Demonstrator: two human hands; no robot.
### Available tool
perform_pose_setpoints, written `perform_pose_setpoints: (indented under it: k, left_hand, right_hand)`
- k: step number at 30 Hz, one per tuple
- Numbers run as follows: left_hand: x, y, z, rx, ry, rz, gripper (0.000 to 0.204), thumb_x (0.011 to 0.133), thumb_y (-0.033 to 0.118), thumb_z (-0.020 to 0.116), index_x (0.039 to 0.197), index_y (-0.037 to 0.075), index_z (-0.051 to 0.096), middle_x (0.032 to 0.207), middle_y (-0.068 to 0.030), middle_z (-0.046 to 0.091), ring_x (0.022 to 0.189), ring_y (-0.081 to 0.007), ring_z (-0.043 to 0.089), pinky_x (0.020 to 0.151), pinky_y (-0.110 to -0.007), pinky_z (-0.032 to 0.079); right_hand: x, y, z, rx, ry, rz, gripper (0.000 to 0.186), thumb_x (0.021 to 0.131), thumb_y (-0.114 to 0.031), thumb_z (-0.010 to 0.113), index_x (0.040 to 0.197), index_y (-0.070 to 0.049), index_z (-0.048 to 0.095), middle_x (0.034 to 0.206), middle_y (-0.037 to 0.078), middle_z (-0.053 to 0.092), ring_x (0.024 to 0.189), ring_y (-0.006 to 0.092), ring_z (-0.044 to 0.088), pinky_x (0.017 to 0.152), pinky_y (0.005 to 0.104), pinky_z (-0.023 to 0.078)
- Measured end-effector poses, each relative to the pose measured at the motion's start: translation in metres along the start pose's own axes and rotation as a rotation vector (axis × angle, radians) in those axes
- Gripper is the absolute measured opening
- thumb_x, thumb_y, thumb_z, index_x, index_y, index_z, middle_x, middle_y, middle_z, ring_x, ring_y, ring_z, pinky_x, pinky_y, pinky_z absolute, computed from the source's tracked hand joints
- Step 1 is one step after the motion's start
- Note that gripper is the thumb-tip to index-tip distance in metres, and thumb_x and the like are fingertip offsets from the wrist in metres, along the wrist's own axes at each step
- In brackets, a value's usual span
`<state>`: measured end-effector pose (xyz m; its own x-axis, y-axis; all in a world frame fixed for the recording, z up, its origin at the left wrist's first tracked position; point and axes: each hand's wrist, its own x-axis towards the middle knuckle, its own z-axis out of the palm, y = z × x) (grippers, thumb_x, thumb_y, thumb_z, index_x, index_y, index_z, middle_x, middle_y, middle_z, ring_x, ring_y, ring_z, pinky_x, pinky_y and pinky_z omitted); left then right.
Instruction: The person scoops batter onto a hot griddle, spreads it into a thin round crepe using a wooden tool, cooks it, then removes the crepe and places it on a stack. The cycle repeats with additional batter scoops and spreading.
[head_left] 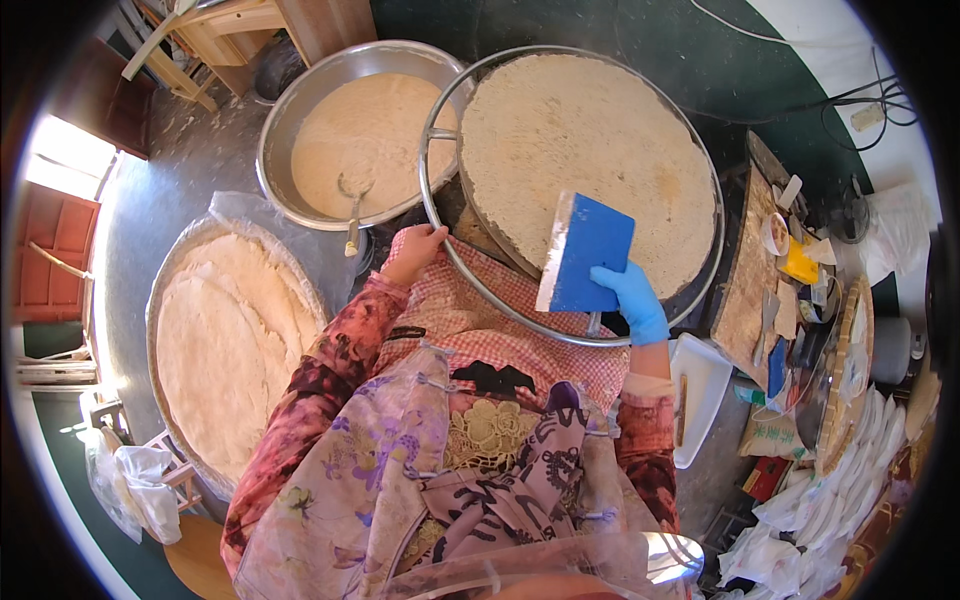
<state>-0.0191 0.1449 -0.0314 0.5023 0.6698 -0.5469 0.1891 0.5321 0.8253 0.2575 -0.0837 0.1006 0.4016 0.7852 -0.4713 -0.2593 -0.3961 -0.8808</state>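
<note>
A round griddle (476, 195) carries a wide beige layer of spread batter or pancake (590, 130) with a grainy surface and a few browner patches. Around it runs a metal ring (425, 165). My bare left hand (411, 256) is closed on the ring's near left side. My right hand (634, 300), in a blue glove, grips a blue scraper (594, 248) with a pale, worn edge. The scraper is held over the near part of the griddle; whether it touches the layer I cannot tell.
Behind left stands a metal basin (272, 155) of pinkish batter (365, 140) with a ladle (352, 232) in it. A large round container of flat pancakes (225, 345) lies left. On the right are a white plastic tray (703, 385), a cluttered board (738, 285) and plastic bags (810, 500).
</note>
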Motion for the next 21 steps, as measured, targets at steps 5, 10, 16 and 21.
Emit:
perform_pose_setpoints:
  k: [5,10,16,21]
  left_hand:
    - [-0.009,-0.015,0.014,0.058,0.068,0.033,0.026,0.087,0.021,0.057,0.089,-0.005,0.06,0.075,-0.0094,0.063,0.057,-0.0172,0.058,0.051,-0.028,0.048]
    - [-0.043,-0.044,0.052,0.036,0.061,-0.088,0.03,0.085,0.022,0.061,0.093,-0.006,0.06,0.08,-0.0115,0.063,0.062,-0.0195,0.06,0.053,-0.029,0.049]
    - [-0.089,-0.045,0.092,-0.237,-0.431,-0.307,0.024,0.085,0.017,0.063,0.097,-0.003,0.058,0.088,-0.011,0.062,0.073,-0.0176,0.062,0.061,-0.026,0.051]
    - [-0.058,-0.023,0.058,-0.128,-0.134,-0.208,0.02,0.085,0.023,0.063,0.089,0.003,0.058,0.075,-0.0023,0.057,0.062,-0.0114,0.051,0.051,-0.021,0.039]
  right_hand:
    - [0.029,0.003,-0.021,-0.492,0.256,-0.019,0.039,0.072,-0.024,0.069,0.098,0.005,0.063,0.085,0.012,0.067,0.078,0.0189,0.063,0.07,0.0314,0.049]
    - [0.001,-0.032,-0.051,-0.879,0.635,-0.071,0.036,0.07,-0.026,0.068,0.094,0.001,0.063,0.088,0.019,0.065,0.08,0.0311,0.064,0.071,0.0387,0.049]
    - [0.013,-0.016,0.034,-1.316,0.608,-0.416,0.025,0.079,-0.008,0.05,0.103,-0.005,0.057,0.09,0.021,0.06,0.079,0.0391,0.058,0.07,0.0465,0.046]
    - [0.053,0.01,0.118,-1.406,0.467,-0.791,0.023,0.082,-0.007,0.045,0.103,-0.002,0.055,0.089,0.018,0.059,0.076,0.0326,0.06,0.067,0.0406,0.05]
